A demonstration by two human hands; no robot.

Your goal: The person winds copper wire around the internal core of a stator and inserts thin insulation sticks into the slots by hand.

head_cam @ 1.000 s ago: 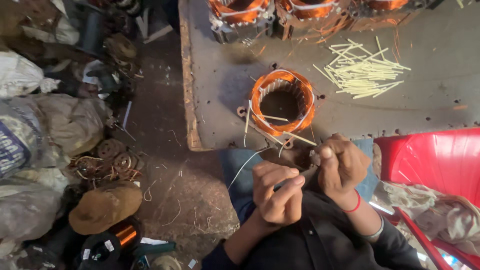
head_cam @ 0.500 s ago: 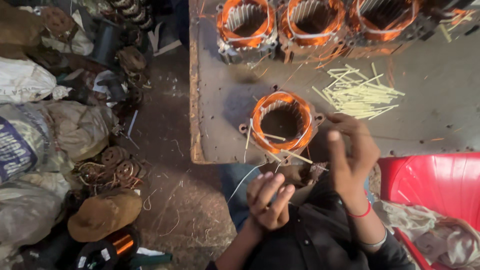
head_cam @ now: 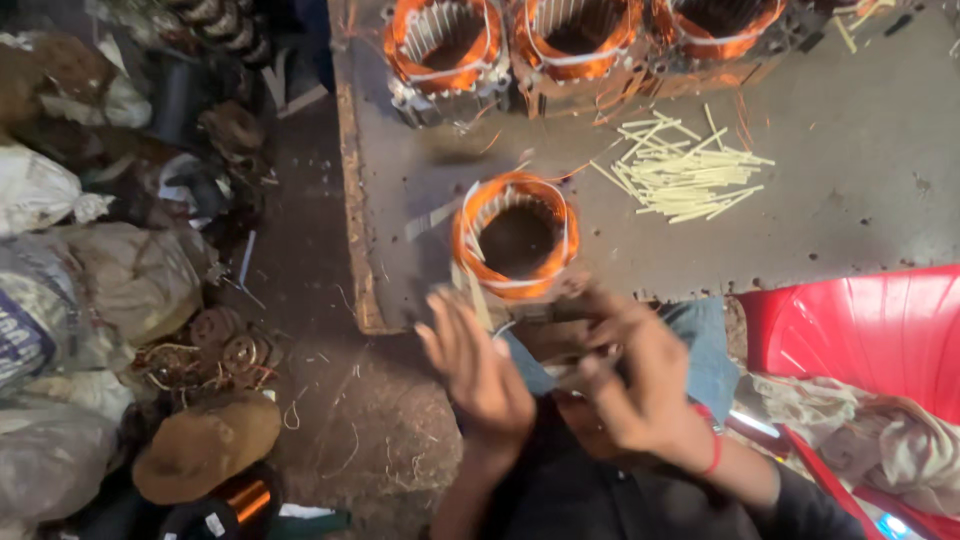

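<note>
Stator [head_cam: 515, 237] w/ copper windings sits at table's [head_cam: 860, 215] near edge. Left hand [head_cam: 478, 365] just below it, fingers spread, empty. Right hand [head_cam: 640, 385] curled, blurred; can't tell what it grips. Sticks [head_cam: 685, 170] far right.

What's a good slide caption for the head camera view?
Both hands work at a copper-wound stator on a metal table beside pale sticks.

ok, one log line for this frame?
left hand: open, beside coil | right hand: fingers curled, contents unclear | coil: on table edge
</note>
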